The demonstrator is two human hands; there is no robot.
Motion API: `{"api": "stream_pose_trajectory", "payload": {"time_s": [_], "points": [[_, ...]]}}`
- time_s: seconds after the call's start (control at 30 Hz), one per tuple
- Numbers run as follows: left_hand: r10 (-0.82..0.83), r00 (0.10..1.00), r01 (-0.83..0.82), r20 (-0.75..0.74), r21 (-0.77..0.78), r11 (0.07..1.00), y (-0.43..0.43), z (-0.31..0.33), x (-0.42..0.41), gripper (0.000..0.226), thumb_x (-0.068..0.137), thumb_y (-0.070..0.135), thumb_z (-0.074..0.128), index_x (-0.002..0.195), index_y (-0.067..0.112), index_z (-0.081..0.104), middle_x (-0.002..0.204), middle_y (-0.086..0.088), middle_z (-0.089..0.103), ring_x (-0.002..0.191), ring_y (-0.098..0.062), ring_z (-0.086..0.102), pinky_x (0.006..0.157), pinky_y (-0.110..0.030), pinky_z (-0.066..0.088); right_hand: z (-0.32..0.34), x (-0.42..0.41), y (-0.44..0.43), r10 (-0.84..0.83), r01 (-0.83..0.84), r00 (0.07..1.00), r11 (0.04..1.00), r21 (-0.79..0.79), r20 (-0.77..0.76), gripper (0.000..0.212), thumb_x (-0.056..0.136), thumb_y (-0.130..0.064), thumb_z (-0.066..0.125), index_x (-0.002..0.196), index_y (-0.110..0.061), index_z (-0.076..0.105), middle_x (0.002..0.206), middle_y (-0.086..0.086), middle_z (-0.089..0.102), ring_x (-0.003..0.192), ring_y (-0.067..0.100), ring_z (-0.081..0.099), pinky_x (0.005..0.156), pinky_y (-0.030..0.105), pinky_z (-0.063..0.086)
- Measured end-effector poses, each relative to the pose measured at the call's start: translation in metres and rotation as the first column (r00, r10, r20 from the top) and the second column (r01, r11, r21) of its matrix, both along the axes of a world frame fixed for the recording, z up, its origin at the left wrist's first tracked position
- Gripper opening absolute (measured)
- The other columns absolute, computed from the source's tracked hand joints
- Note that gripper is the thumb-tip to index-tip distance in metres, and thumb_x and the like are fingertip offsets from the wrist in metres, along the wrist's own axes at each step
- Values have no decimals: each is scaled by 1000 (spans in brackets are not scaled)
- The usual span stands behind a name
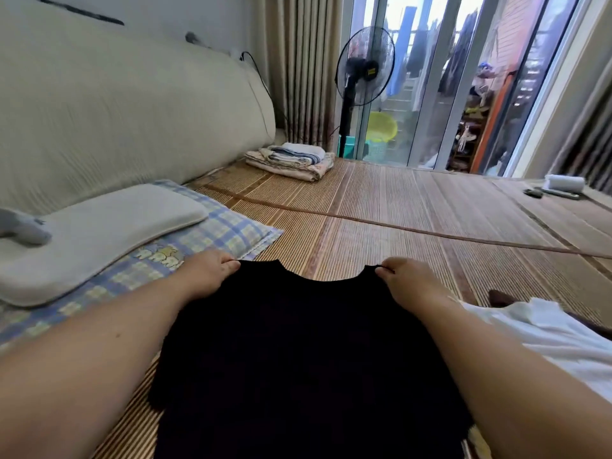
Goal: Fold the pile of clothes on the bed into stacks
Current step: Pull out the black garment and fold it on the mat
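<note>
A black top (298, 352) lies spread on the bamboo bed mat (414, 220), its neckline pointing away from me. My left hand (208, 270) pinches its left shoulder edge. My right hand (407, 279) pinches the right shoulder edge. A white garment (549, 339) lies crumpled at the right, with a dark piece (500, 298) showing behind it.
A grey pillow (99, 233) rests on a checked pillow (228, 226) at the left, before a padded headboard (116, 104). A folded stack of blankets (291, 160) sits at the far side. A standing fan (361, 71) and glass doors are beyond. A white roll (564, 183) and remotes lie far right.
</note>
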State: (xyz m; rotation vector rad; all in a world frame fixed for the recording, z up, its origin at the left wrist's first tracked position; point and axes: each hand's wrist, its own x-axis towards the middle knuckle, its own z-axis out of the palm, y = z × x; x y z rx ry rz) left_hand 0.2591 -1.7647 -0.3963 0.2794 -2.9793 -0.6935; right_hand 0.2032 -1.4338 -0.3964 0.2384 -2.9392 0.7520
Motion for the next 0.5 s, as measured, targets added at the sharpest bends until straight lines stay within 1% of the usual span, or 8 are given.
{"api": "stream_pose_trajectory", "payload": {"time_s": [0.07,0.13,0.23,0.3,0.33,0.4,0.47,0.5], "points": [[35,999,-34,34,-19,999,-4,-28,-27,30,100,33,46,107,14,67,109,-8,65,110,-28,58,72,-27,33,-23,-24,-7,-5,4,999,999,35,42,25,96,-33,51,104,-18,68,105,8,68,101,27,60,86,34,45],[76,993,-74,85,-31,997,-7,-50,-48,30,100,36,47,103,14,68,106,-9,66,104,-27,59,72,-27,34,-44,-44,-11,-9,4,998,996,87,61,26,96,-31,50,107,-16,68,107,9,68,102,28,60,82,32,43],[64,985,-54,157,-66,996,-11,-78,-71,32,99,38,48,81,16,63,89,-9,63,96,-28,61,73,-31,41,-70,-64,-14,-44,33,995,991,127,86,27,97,-32,49,110,-16,67,110,8,67,102,28,60,76,30,38],[51,980,-40,193,-64,997,-13,-93,-80,34,98,40,49,77,17,62,89,-9,64,95,-28,62,74,-31,44,-86,-75,-14,-98,87,984,993,80,150,30,97,-34,49,117,-17,63,119,9,64,107,27,59,78,31,38],[52,976,-41,210,-56,998,-15,-98,-82,31,96,42,52,81,19,65,97,-8,67,97,-26,62,77,-30,46,-91,-78,-13,-127,119,971,992,52,202,35,96,-37,50,124,-18,58,126,10,61,112,27,57,82,33,39],[73,967,-67,245,-34,997,-24,-106,-77,30,91,45,59,102,20,70,114,-4,67,106,-21,61,86,-28,46,-100,-79,-7,-156,150,937,988,44,312,52,93,-45,52,136,-16,46,137,11,53,122,29,52,92,36,42],[89,954,-90,285,-10,996,-33,-108,-64,42,86,43,67,119,18,65,126,-3,62,116,-19,56,91,-25,42,-102,-72,9,-153,146,904,988,48,399,63,91,-52,53,137,-11,45,135,13,53,121,28,53,95,37,43],[104,946,-106,307,-10,994,-38,-108,-56,50,84,42,70,125,16,61,131,-4,59,119,-20,54,92,-24,40,-102,-67,20,-132,124,887,991,47,442,63,89,-54,55,133,-9,50,127,11,58,114,26,56,91,35,44]]}}
